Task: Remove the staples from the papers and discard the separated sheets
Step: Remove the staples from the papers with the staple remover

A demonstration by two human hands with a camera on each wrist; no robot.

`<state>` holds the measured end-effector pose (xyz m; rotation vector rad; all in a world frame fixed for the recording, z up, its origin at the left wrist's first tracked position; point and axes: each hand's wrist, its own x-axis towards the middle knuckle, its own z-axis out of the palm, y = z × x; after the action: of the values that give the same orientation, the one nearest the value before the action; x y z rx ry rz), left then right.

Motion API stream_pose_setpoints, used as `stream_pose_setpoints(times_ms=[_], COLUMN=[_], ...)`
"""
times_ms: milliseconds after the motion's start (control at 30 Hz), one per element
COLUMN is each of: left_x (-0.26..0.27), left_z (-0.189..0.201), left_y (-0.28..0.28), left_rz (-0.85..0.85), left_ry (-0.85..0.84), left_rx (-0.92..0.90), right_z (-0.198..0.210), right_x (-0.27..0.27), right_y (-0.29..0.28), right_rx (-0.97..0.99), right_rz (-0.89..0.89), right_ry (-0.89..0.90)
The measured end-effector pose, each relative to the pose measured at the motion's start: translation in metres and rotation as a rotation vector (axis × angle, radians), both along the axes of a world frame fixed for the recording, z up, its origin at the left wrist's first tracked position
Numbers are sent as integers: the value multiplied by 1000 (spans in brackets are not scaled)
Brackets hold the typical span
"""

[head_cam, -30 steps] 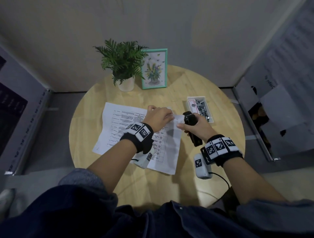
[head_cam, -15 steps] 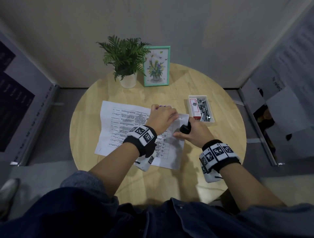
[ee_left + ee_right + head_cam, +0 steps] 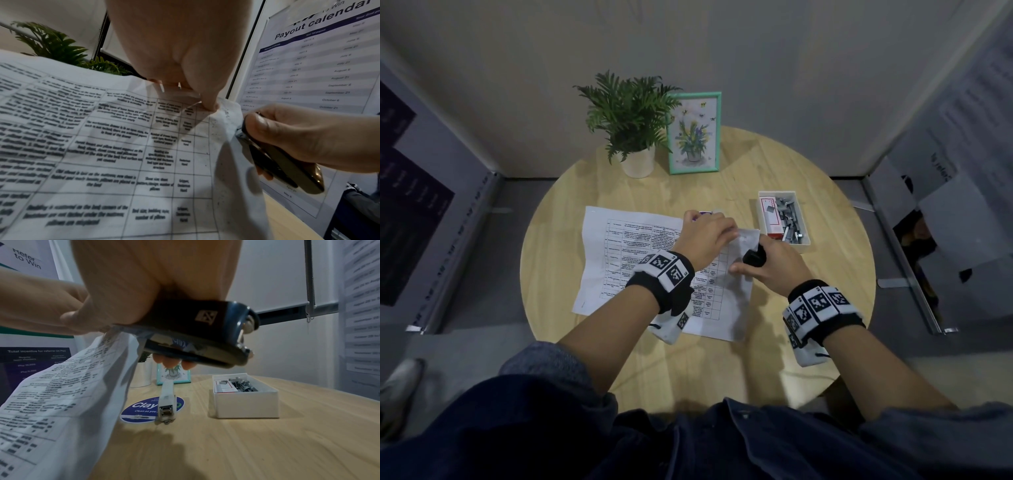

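Observation:
Stapled printed papers lie on the round wooden table, their upper right corner lifted. My left hand pinches that corner; in the left wrist view a fingertip bears on the sheet just beside it. My right hand grips a dark staple tool right of the corner. The tool's metal tip touches the paper's edge. In the right wrist view the tool hangs above the table, with the raised papers to its left. No staple is visible.
A white box of loose staples sits right of the hands. A white stapler lies on a blue round sticker behind the papers. A potted plant and a framed picture stand at the table's back. Poster panels flank the table.
My right hand has turned over the tool and brought its tip up to the papers' corner. My left hand has stayed on that corner.

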<state>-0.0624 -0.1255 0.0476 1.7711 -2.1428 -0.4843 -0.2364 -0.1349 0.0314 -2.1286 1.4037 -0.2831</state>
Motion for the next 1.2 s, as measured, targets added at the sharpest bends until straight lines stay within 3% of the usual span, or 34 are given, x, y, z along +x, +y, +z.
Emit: stream_pose_setpoints(times_ms=[433, 600, 833, 933, 1033, 1200], left_x=[-2, 0, 0, 3, 10, 29], left_z=[-1, -3, -1, -7, -12, -13], left_y=[-1, -2, 1, 0, -1, -4], left_rz=[-13, -9, -33, -26, 45, 168], left_ry=[48, 74, 67, 60, 48, 98], left_rx=[6, 6, 16, 23, 13, 31], right_z=[1, -4, 1, 1, 0, -9], right_x=[2, 5, 10, 11, 6, -13], right_y=[-4, -6, -1, 0, -3, -18], right_rx=[-95, -262, -349, -259, -26, 260], right_rz=[40, 46, 32, 24, -5, -325], right_ry=[-5, 213, 336, 320, 156, -80])
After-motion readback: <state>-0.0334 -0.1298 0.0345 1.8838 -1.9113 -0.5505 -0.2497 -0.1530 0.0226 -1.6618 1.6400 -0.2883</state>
